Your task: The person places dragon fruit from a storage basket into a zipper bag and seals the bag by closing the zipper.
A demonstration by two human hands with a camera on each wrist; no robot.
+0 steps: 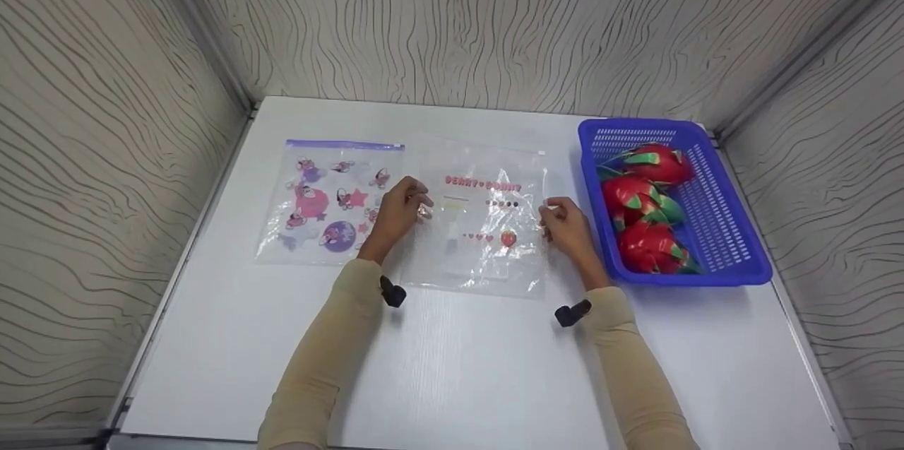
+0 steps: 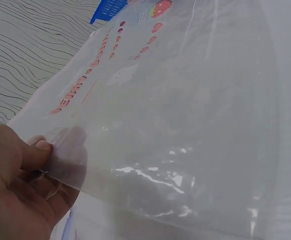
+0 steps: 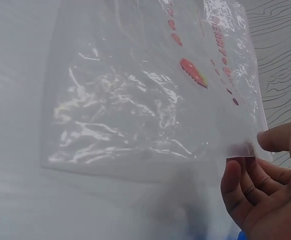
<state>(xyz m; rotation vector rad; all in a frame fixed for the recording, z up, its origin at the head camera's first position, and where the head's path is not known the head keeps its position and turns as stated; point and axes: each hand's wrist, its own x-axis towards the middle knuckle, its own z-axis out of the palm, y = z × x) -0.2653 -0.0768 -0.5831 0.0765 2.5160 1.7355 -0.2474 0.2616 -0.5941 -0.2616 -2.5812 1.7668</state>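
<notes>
A clear plastic zip bag (image 1: 470,263) printed with red lettering, hearts and a strawberry lies between the two hands. At its left edge, my left hand (image 1: 402,210) pinches the film; the left wrist view has the thumb on top and fingers beneath the clear bag (image 2: 185,110). My right hand (image 1: 567,225) grips the opposite edge, with the thumb above and curled fingers below the clear bag (image 3: 125,115) in the right wrist view. Flat to the left rests a second zip bag (image 1: 311,203) with a purple top strip and pink and purple cartoon prints.
On the right of the white table (image 1: 459,372) stands a blue plastic basket (image 1: 720,210) holding three red dragon fruits (image 1: 646,213) with green tips. Wood-grain patterned panels (image 1: 452,26) enclose the table at the back and sides.
</notes>
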